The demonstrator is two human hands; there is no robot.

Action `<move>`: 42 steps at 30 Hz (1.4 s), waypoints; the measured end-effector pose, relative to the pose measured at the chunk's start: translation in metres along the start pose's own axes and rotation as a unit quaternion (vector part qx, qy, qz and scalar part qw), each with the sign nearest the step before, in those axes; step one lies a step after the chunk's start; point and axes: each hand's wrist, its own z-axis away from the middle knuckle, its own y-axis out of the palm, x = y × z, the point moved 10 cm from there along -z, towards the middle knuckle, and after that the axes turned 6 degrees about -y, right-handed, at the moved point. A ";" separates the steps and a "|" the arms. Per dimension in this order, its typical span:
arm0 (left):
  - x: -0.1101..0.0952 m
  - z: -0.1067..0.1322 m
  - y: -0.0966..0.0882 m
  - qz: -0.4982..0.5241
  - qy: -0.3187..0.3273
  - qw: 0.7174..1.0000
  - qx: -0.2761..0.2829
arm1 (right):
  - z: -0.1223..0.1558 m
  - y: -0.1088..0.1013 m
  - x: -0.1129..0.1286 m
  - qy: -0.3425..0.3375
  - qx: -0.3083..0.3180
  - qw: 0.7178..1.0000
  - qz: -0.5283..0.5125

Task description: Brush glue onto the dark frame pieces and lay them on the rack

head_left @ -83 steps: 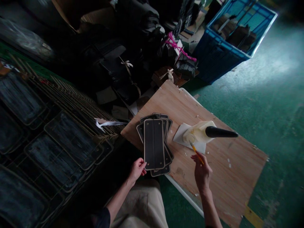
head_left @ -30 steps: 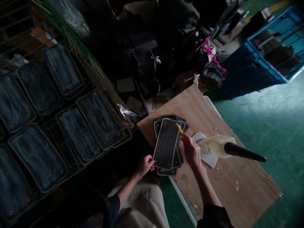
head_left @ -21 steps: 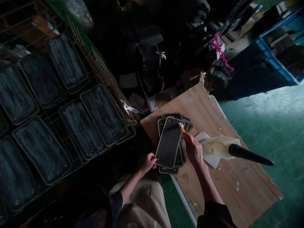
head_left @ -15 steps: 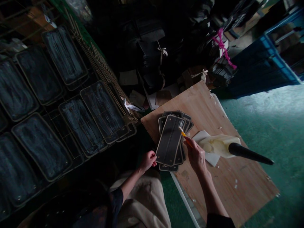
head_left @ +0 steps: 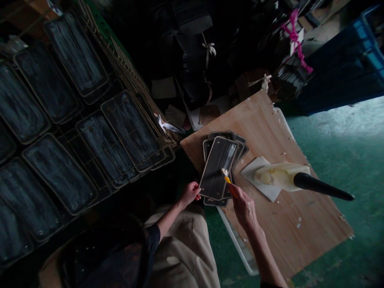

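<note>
My right hand (head_left: 243,204) is closed round a yellow-handled brush (head_left: 228,181), its pale bristles touching the top dark panel (head_left: 213,170). This panel is rectangular with rounded corners, a light edge and small studs near its corners. A whitish wet streak runs along its right side, above the bristles. Pinched at the panel's lower left corner are the fingers of my left hand (head_left: 191,193). More such panels (head_left: 240,138) lie fanned out beneath it on a wooden board (head_left: 303,228). Right of the stack, a cut-open plastic container (head_left: 285,176) with a long black end rests on white sheets (head_left: 255,163).
On the left, a wire rack (head_left: 90,162) carries several dark panels (head_left: 60,174) streaked with white. Tied dark bundles (head_left: 192,60) stand behind the board. A blue crate (head_left: 342,72) is at the upper right on the green floor (head_left: 336,132).
The brush has moved down the panel toward me, and the whitish streak behind it is longer. My left hand still holds the corner. The whole view has shifted slightly.
</note>
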 end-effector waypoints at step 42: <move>0.009 -0.003 -0.002 0.062 -0.007 0.998 0.016 | 0.020 0.034 0.047 -0.007 0.146 0.984 -0.100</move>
